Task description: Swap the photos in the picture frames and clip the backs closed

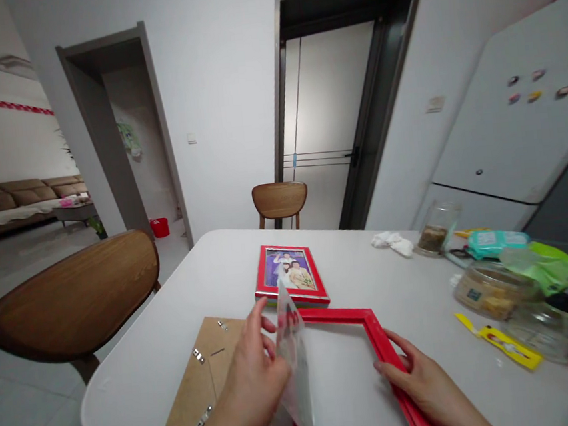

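Clear sheet (299,372) on edge over the red frame (379,342)
My left hand (259,363), fingers parted, touches it, though I can't tell whether it grips; my right hand (417,371) clasps the frame's right side, the worktop (209,274) beneath

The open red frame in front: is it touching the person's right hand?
Touching. The head view shows the right hand gripping the right side of the open red frame, its thumb lying across the border.
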Demonstrator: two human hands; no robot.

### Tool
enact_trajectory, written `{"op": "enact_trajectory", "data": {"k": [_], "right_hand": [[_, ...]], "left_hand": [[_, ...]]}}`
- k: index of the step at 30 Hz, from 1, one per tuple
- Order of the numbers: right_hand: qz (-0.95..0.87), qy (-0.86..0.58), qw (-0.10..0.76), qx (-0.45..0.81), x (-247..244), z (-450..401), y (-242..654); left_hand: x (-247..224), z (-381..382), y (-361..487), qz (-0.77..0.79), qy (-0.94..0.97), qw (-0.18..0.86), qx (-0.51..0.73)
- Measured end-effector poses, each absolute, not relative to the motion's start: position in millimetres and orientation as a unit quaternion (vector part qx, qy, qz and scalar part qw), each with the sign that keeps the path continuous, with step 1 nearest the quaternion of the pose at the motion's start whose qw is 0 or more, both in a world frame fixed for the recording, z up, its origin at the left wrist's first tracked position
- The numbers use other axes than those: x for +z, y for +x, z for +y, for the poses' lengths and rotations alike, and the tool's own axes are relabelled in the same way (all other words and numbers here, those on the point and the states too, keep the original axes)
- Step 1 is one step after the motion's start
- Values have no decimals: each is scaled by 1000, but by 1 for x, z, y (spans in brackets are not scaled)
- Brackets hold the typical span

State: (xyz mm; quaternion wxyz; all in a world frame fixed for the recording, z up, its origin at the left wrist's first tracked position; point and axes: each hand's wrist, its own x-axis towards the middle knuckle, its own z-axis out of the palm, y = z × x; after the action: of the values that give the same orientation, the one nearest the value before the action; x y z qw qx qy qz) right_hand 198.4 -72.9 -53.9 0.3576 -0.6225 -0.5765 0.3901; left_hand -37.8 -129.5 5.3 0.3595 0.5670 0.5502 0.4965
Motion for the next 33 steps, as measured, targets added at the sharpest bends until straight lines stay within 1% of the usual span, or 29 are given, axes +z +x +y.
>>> {"op": "enact_trajectory", "data": {"k": [4,7,11,14,17,20,23,27,29,31,33], "right_hand": [[-618,-681,295,259,-71,-60,221],[-628,-707,255,202,-76,-56,231],[-627,-731,215,162,-76,-57,238],[-627,-737,209,141,-77,-59,239],[-626,-741,203,134,-79,-60,239],[-630,-743,184,132,-80,-60,240],[-643,-737,171,118,-80,-60,240],[-660,-725,170,102,-82,-62,238],[-663,-723,169,96,-82,-63,237],[-663,-724,164,96,-81,-63,237],[-664,-724,161,99,-80,-63,238]], "left_hand": [[-35,-133,-74,550,433,455,551],[-60,-136,-84,546,374,487,570],[-69,-138,-82,546,337,459,615],[-70,-140,-79,545,306,433,649],[-76,-145,-78,571,297,393,657],[-84,-153,-79,597,342,354,634],[-85,-160,-80,625,441,310,564],[-77,-164,-79,642,591,192,449],[-73,-166,-80,649,627,151,403],[-71,-168,-81,654,638,145,379],[-70,-170,-81,648,636,162,385]]}}
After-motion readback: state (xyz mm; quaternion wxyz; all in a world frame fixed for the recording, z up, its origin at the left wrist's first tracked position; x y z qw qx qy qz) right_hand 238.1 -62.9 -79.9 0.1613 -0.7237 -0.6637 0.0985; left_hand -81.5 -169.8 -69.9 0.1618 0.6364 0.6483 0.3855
